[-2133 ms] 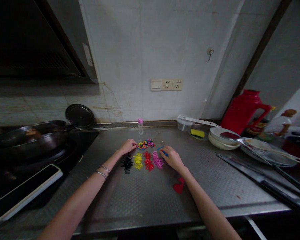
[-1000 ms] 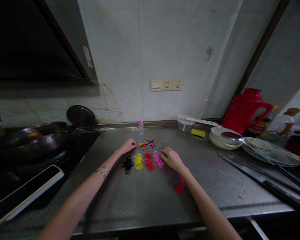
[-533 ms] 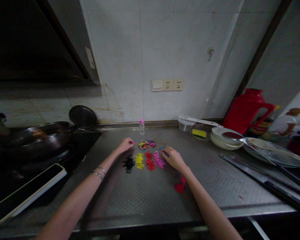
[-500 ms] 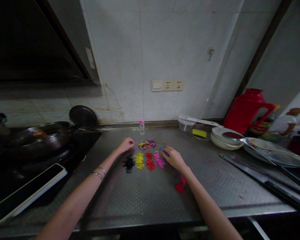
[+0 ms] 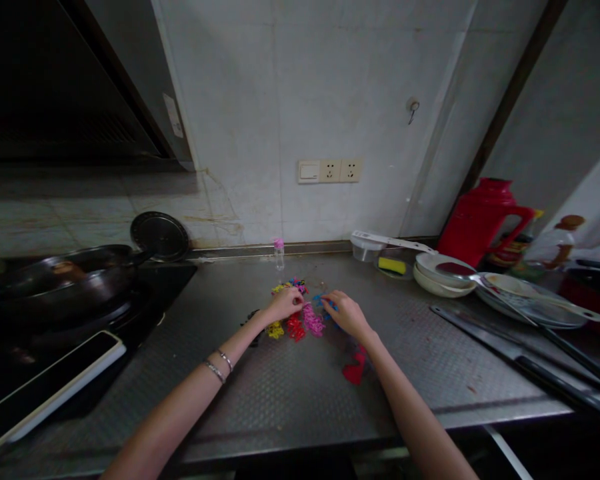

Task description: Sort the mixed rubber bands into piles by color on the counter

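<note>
Small loops that look like rubber bands lie sorted by colour on the metal counter. My left hand (image 5: 284,305) is closed in a pinch at the edge of the pink rubber bands (image 5: 313,320), apparently on a pink band. Beneath its wrist, the black bands (image 5: 254,339) and yellow bands (image 5: 275,330) are partly covered; the red bands (image 5: 295,328) show below its fingers. Over the blue bands (image 5: 317,301), my right hand (image 5: 344,311) has its fingertips curled together; what they grip is hidden. A mixed-colour pile (image 5: 296,285) lies behind my left hand.
A clear bottle with a pink cap (image 5: 279,253) stands by the wall. A red object (image 5: 354,370) lies beside my right forearm. To the right are a sponge (image 5: 391,267), bowls (image 5: 445,287), a knife (image 5: 473,330) and a red flask (image 5: 473,227). A phone (image 5: 50,387) and pan (image 5: 70,280) are left.
My left hand has moved right from beside the mixed pile to the pink bands, carrying a pink band. My right hand stays over the blue bands. The view has shifted slightly.
</note>
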Demonstrator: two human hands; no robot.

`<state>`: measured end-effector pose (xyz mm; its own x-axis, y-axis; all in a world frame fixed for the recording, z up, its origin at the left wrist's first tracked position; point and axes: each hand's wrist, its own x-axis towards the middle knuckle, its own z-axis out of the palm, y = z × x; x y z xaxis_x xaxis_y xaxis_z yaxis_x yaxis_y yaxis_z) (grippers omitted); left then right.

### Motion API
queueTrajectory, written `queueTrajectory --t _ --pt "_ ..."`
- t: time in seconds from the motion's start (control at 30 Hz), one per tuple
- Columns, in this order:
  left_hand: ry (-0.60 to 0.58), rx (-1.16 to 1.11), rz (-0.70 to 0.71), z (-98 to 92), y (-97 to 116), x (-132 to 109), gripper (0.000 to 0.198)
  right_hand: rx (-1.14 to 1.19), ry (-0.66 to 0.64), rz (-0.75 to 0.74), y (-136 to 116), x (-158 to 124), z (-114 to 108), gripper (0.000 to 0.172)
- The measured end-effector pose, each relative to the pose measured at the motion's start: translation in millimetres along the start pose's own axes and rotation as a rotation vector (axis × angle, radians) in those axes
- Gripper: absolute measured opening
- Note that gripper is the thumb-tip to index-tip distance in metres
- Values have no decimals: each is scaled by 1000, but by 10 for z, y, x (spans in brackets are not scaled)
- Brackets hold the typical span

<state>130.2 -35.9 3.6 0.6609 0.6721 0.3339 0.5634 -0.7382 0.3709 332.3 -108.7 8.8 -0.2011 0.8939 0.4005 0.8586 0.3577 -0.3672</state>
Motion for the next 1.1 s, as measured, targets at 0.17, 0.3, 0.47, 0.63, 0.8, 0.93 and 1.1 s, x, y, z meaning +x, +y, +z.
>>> queueTrajectory --t 0.17,0.3,0.47,0.63,0.8,0.93,1.1 --pt "-88 93 15 20 91 -9 17 -3 -2 8 8 -10 -11 30" --pt "-64 75 42 -81 67 -41 19 -6 -3 11 23 -6 -2 29" --pt "47 -29 -119 -237 -173 -156 24 -14 -10 1 34 0 4 28" --pt "178 -114 -345 -378 -565 -386 26 -23 -25 -5 50 6 8 28" --pt "252 -294 -490 -486 -705 -631 28 -24 -30 -9 52 9 15 27" --pt "272 -327 -571 -530 -660 -739 32 -33 -30 -5 43 7 14 27" --pt "249 -348 -599 -537 -660 -771 31 -52 -46 12 45 -5 39 26"
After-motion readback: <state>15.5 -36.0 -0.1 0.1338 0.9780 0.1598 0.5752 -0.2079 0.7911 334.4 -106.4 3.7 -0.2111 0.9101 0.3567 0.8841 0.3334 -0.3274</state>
